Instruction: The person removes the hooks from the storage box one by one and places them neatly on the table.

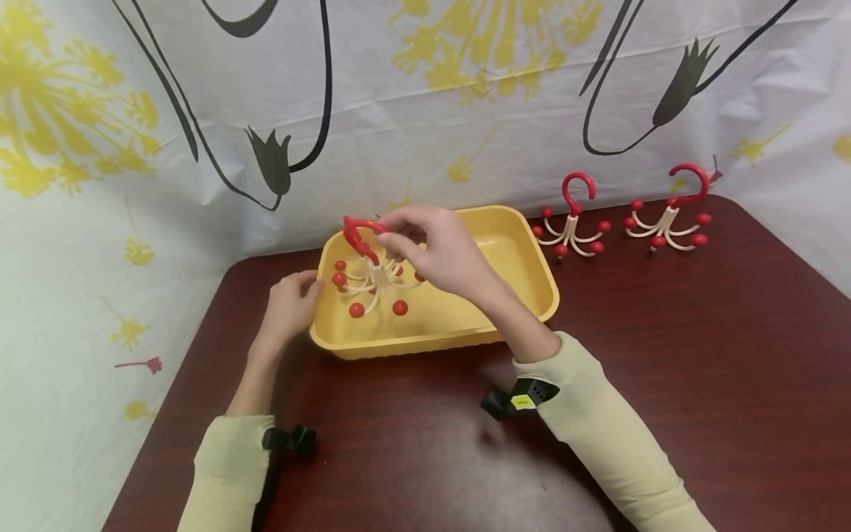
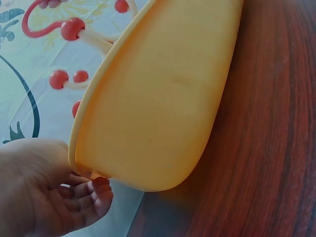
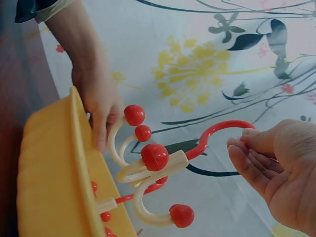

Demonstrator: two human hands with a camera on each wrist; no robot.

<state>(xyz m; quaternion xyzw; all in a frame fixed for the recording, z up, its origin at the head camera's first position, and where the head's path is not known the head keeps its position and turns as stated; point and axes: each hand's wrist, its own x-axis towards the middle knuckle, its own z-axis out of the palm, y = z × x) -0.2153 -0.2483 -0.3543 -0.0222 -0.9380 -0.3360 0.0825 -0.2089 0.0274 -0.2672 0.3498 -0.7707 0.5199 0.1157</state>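
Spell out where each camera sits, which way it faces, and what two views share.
Head: worn on the head, facing forward and down at the yellow tub, table and patterned backdrop; left hand, right hand and sleeved forearms show.
Left wrist: on that wrist, facing along the tub's wall; the left hand and a bit of the right show.
Right wrist: on that wrist, facing the red-hooked hanger and backdrop; both hands show.
Shared by the wrist views: tub, hanger, both hands.

No legible text. Yellow label on black wrist camera at right sleeve has dark marks, maybe lettering, too tiny and blurred to read.
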